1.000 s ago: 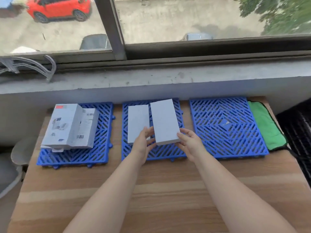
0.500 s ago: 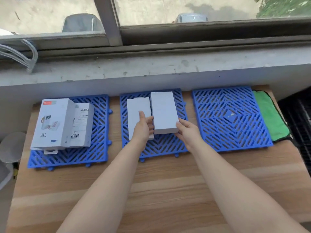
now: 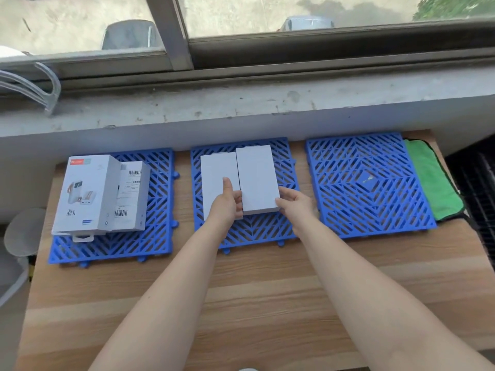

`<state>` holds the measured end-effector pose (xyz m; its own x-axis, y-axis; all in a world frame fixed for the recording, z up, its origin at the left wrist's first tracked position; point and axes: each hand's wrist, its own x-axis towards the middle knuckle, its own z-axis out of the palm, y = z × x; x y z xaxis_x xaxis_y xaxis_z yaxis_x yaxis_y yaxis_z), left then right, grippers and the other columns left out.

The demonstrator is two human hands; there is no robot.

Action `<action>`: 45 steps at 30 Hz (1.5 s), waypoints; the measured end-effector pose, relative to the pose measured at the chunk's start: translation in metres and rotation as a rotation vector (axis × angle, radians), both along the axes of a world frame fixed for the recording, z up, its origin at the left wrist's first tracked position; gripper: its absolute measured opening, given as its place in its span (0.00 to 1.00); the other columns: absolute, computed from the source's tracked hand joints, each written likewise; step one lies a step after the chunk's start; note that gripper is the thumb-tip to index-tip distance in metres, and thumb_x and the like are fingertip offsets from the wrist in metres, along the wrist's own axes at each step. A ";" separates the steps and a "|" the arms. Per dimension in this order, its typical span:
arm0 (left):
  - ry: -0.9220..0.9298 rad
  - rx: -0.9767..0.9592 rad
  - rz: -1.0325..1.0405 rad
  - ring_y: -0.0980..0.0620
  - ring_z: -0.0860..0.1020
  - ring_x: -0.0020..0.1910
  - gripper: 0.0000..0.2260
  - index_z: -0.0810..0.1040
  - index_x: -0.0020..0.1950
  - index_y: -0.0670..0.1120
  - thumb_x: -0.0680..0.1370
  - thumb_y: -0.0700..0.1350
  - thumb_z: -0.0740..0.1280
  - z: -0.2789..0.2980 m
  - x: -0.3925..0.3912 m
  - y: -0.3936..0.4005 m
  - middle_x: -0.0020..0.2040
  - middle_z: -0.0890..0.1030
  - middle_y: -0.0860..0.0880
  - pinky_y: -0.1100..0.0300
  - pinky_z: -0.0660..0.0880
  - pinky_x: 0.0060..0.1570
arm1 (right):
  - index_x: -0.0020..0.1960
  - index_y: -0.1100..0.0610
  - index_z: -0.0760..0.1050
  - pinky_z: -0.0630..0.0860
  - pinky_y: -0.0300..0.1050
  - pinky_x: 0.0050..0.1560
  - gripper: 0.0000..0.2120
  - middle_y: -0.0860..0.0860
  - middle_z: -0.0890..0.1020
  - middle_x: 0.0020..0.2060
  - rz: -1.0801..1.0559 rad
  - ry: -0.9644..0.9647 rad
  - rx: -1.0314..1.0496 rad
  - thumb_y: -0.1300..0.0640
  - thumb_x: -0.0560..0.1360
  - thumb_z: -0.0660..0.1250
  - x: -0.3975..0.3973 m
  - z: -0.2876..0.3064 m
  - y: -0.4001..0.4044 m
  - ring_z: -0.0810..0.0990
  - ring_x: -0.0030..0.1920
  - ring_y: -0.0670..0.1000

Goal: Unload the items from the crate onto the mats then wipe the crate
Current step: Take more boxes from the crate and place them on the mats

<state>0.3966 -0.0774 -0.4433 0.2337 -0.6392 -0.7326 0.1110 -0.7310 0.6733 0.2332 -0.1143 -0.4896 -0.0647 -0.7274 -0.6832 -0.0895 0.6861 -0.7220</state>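
Three blue plastic lattice mats lie in a row on the wooden table (image 3: 241,303) under the window. On the middle mat (image 3: 249,231) two plain white rectangular boxes lie flat, side by side and touching, their long axes running away from the person toward the sill.

The left hand (image 3: 225,207) rests at the near end of the left white box (image 3: 217,178), thumb laid up its top face and fingers tucked toward the seam between the two. The right hand (image 3: 294,204) cups the near right corner of the right white box (image 3: 255,178), fingers loosely curled against its edge. Whether either hand truly clamps or only nudges, I cannot tell.

On the left mat (image 3: 112,247) stand two printed white retail cartons (image 3: 99,194). The right mat (image 3: 369,183) carries nothing, and a folded green cloth (image 3: 431,180) lies just beside its far-right edge. What looks like a black mesh crate (image 3: 476,188) sits off the table's right end, only partly in view.

To my eye the boxes are being squared up on the mat. The crate and the cloth both lie to the right, so the right hand is the nearer one for the next reach.
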 end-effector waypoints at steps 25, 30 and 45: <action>-0.067 -0.079 -0.056 0.52 0.76 0.48 0.22 0.72 0.70 0.47 0.85 0.57 0.49 -0.010 0.001 0.000 0.61 0.77 0.47 0.49 0.73 0.66 | 0.68 0.50 0.71 0.70 0.41 0.47 0.20 0.46 0.74 0.55 0.232 0.222 -0.190 0.66 0.79 0.63 0.007 0.011 0.000 0.72 0.54 0.47; -0.303 -0.138 -0.382 0.47 0.76 0.60 0.23 0.66 0.75 0.48 0.81 0.49 0.64 -0.008 0.000 0.002 0.67 0.73 0.45 0.54 0.74 0.59 | 0.74 0.50 0.63 0.74 0.49 0.59 0.27 0.49 0.72 0.67 0.478 0.386 -0.260 0.60 0.78 0.66 0.008 0.015 0.001 0.73 0.63 0.51; -1.255 -0.187 -1.155 0.38 0.51 0.77 0.22 0.64 0.73 0.48 0.81 0.55 0.58 0.028 -0.077 0.024 0.75 0.62 0.42 0.33 0.49 0.72 | 0.78 0.46 0.51 0.69 0.58 0.66 0.33 0.54 0.58 0.75 1.084 0.928 -0.261 0.58 0.78 0.63 -0.070 0.071 0.033 0.56 0.74 0.60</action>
